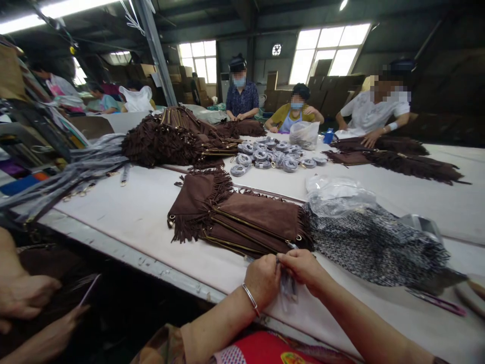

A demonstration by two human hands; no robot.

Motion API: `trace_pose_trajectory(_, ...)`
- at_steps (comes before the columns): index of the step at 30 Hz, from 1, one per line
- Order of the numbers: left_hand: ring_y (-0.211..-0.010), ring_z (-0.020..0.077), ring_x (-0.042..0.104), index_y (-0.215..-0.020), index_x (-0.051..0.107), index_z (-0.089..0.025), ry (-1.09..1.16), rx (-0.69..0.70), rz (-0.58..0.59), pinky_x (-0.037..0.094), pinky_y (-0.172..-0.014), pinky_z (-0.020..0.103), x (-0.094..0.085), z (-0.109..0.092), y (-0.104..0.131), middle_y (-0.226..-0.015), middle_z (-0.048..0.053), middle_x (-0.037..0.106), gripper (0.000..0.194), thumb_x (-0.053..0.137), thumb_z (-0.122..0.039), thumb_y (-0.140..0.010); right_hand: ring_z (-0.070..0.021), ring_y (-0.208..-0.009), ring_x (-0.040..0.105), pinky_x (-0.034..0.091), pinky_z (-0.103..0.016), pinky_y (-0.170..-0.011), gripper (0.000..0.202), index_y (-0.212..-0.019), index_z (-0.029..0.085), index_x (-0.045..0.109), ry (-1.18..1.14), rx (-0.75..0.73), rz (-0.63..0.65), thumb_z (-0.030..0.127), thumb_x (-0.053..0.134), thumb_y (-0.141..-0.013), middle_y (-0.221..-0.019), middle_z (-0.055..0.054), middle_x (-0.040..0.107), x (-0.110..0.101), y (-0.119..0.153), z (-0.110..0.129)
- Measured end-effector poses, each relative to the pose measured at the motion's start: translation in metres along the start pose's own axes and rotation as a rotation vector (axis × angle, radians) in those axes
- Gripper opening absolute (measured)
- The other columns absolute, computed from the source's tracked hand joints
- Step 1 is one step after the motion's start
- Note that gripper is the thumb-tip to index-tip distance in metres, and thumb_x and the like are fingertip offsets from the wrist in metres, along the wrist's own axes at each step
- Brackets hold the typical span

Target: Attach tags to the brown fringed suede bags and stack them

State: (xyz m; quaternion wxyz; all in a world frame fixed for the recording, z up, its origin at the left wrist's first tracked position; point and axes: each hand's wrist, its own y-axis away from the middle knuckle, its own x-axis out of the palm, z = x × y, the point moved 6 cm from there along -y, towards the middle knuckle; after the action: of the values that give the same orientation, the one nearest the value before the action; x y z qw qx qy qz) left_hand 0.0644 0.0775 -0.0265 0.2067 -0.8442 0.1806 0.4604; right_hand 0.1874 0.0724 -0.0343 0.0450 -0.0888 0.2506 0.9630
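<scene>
My left hand [262, 280], with a silver bangle at its wrist, and my right hand [302, 268] meet at the table's near edge. Both are closed, fingertips pinching what looks like a plastic-wrapped strap [290, 289], partly hidden by the fingers. Some clear wrapping hangs below them. Just beyond my hands lies a stack of brown fringed bags [257, 215] with gold zippers and metal rings. A black-and-white patterned cloth [375, 242] is right of the stack, a crumpled clear plastic bag [337, 194] on its far end.
Coiled wrapped straps [265, 154] cover the table's middle, beside a big pile of brown fringed bags [162, 136]. Long wrapped straps [87, 167] lie at left. Scissors [435, 302] rest at right. A co-worker's hands [30, 298] are close at lower left; other people work across the table.
</scene>
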Motion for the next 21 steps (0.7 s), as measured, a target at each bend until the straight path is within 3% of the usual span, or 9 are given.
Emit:
trace_pose_trajectory(5,-0.072,0.0204,0.061,-0.088,0.056,-0.017,-0.049,-0.003,-0.008,0.042,-0.061,0.03,0.001,0.001,0.001,-0.08,0.01,0.065,0.022,0.036,-0.024,-0.095,-0.0073,-0.036,0.034,0.021,-0.023,-0.039,0.037,-0.047,0.02,0.047,0.163,-0.021,-0.149,0.046,0.061,-0.068,-0.038,0.004,0.043,-0.001,-0.007,-0.001)
trace_pose_trajectory(9,-0.069,0.0211,0.063,-0.089,0.058,-0.017,-0.11,-0.01,-0.055,0.044,-0.059,0.03,0.006,0.004,0.004,-0.079,0.01,0.065,0.02,0.038,-0.017,-0.093,-0.0085,-0.04,0.033,0.018,-0.024,-0.041,0.035,-0.04,0.021,0.045,0.246,-0.087,-0.249,0.039,0.063,-0.063,-0.037,0.003,0.04,-0.003,-0.009,0.003)
trace_pose_trajectory(14,-0.074,0.0231,0.066,-0.122,0.053,-0.016,-0.244,0.093,-0.125,0.047,-0.06,0.031,0.014,0.01,0.004,-0.087,0.012,0.068,0.037,0.046,-0.01,-0.087,-0.0093,-0.042,0.028,0.015,-0.026,-0.043,0.036,-0.033,0.021,0.041,0.309,-0.146,-0.317,0.031,0.062,-0.061,-0.036,0.004,0.033,-0.003,-0.016,0.005)
trace_pose_trajectory(18,-0.071,0.0231,0.065,-0.103,0.061,-0.019,-0.275,0.131,-0.088,0.046,-0.058,0.031,0.011,0.008,0.001,-0.082,0.009,0.067,0.026,0.048,-0.008,-0.083,-0.0092,-0.042,0.03,0.017,-0.025,-0.044,0.034,-0.036,0.021,0.042,0.268,-0.15,-0.313,0.026,0.062,-0.062,-0.038,0.004,0.033,-0.001,-0.018,0.001)
trace_pose_trajectory(21,-0.07,0.0214,0.064,-0.089,0.061,-0.02,-0.287,0.122,-0.064,0.045,-0.059,0.029,0.003,0.003,-0.001,-0.079,0.008,0.066,0.02,0.047,-0.007,-0.083,-0.0089,-0.04,0.033,0.021,-0.024,-0.042,0.034,-0.041,0.02,0.044,0.177,-0.115,-0.235,0.028,0.058,-0.07,-0.039,0.004,0.04,0.003,-0.014,-0.002)
